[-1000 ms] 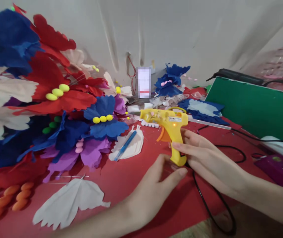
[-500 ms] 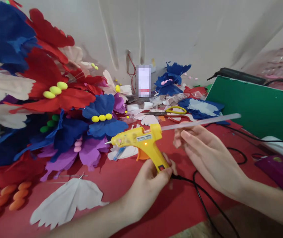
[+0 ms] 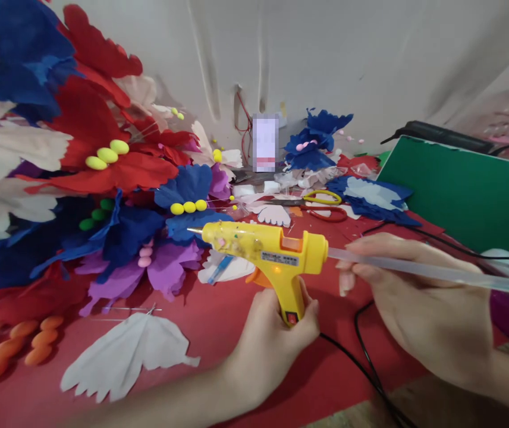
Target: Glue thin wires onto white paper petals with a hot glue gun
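My left hand (image 3: 276,345) is wrapped round the handle of a yellow glue gun (image 3: 245,241), whose metal nozzle points left; a small orange light glows on its side. Out of the gun's rear end runs a long translucent glue stick (image 3: 406,266). My right hand (image 3: 424,303) is closed on this stick, thumb and fingers pinching it just behind the gun. A white fabric butterfly shape (image 3: 125,353) lies on the red table in front of my left forearm. Beyond the gun, a blue-capped item (image 3: 220,269) rests on a white cut-out.
Blue, red, white and purple fabric butterflies (image 3: 107,172) crowd the left. Orange bead-like bodies (image 3: 43,340) lie front left. Scissors (image 3: 321,198) with yellow and red handles sit at the back, before a phone-like screen (image 3: 266,142). A green board (image 3: 459,190) leans at right; a black cord (image 3: 357,356) trails below.
The glue gun has turned and come nearer, its rear end and the stick now tilting down to the right. My right hand has moved right and closed on the glue stick.
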Demonstrator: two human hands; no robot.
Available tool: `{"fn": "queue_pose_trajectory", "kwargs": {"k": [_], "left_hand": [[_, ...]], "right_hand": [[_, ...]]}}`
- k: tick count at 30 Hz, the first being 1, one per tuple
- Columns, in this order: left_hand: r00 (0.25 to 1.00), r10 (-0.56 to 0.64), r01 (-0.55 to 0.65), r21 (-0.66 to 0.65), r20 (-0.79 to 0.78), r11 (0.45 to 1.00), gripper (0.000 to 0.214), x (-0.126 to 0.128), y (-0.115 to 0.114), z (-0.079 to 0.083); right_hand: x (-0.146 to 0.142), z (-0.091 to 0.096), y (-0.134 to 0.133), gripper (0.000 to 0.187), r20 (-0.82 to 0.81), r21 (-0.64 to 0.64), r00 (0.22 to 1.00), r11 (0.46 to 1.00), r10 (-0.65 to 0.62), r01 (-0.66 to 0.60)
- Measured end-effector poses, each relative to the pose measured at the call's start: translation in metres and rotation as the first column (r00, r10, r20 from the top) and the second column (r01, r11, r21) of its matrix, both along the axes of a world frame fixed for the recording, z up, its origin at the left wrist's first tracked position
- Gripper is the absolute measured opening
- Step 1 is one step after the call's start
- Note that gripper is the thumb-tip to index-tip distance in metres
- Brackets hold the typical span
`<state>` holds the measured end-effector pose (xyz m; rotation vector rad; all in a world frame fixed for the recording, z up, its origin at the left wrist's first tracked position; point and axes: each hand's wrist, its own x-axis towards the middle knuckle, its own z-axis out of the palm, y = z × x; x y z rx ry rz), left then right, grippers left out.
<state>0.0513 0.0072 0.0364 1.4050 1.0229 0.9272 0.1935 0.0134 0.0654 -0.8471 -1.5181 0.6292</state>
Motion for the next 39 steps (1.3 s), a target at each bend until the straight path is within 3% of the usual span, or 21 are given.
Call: {"fn": "queue_pose_trajectory", "kwargs": {"k": [6,16,24,28,33,39], "left_hand": [[0.997,-0.008,0.013,0.066,-0.076,0.998,0.025,0.001,-0.002,-0.002],[0.993,-0.065,0.076,0.112,-0.097,0.991,0.022,0.000,-0.004,-0.004],[0.998,-0.066,0.069,0.206,-0.020,0.976,0.018,0.002,-0.003,-0.006],[0.996,-0.090,0.093,0.160,-0.024,0.983,0.021,0.003,-0.005,-0.007],[0.996,-0.088,0.087,0.139,-0.001,0.986,0.020,0.004,-0.006,-0.006],[0.992,-0.127,0.126,0.083,0.016,0.989,0.022,0.003,-0.006,-0.005]], "right_hand": [[-0.001,0.008,-0.003,0.003,-0.090,-0.023,0.994,0.998,-0.055,0.053],[0.000,0.014,-0.005,0.020,-0.106,-0.044,0.993,0.998,-0.051,0.046],[0.000,0.013,-0.007,0.005,-0.100,-0.004,0.993,0.998,-0.068,0.068],[0.002,0.014,-0.008,0.016,-0.035,0.075,0.992,0.990,-0.118,0.120],[0.002,0.010,-0.006,0.012,-0.012,0.111,0.988,0.982,-0.152,0.153],[0.002,0.006,-0.003,0.013,-0.056,0.092,0.996,0.993,-0.071,0.076]]}}
